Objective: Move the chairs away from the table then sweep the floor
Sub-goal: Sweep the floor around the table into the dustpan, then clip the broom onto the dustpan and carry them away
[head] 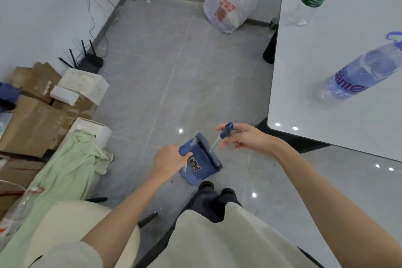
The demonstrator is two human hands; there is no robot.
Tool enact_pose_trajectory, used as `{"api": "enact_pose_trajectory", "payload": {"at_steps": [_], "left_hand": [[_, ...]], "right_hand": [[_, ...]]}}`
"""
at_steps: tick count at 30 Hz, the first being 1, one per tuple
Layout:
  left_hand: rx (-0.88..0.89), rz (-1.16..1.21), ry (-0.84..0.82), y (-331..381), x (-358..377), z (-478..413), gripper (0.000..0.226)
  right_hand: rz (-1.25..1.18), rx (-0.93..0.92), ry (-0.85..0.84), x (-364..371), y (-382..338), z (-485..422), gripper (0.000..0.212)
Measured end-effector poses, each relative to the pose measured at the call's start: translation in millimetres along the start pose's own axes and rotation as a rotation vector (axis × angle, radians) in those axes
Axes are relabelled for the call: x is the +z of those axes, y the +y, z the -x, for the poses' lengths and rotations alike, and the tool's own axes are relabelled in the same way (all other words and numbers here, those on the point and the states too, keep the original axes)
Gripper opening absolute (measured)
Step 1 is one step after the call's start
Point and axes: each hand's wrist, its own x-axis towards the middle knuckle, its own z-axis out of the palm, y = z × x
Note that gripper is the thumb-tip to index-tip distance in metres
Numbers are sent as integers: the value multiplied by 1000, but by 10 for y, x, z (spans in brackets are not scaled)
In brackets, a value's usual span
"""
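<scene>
Over the dustpan (199, 162), hands grip handles.

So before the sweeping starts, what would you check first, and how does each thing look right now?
1. Left hand grips the dustpan handle: ok.
2. Right hand holds the broom handle: ok, though only loosely, in the fingers.
3. Dustpan sits on the floor: cannot tell.
4. Floor ahead free of chairs: ok.
5. Bag by the wall in the sweeping path: not ok.
6. Bottles upright on the table: ok.
</scene>
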Motion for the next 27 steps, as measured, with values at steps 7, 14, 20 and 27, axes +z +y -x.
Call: {"api": "enact_pose_trajectory", "payload": {"at_steps": [7,14,20,27], "left_hand": [[203,-147,-114,633,-2,19,42],[397,-253,-182,1289,100,141,35],[507,-295,-244,1848,417,329,37],[614,-359,-282,2554,998,718,43]], "right_hand": [[429,-251,387,-182,192,366,12],[290,-257,622,-405,443,857,20],[220,-260,730,-524,778,1338,17],[140,-234,803,-824,1449,1974,21]]}}
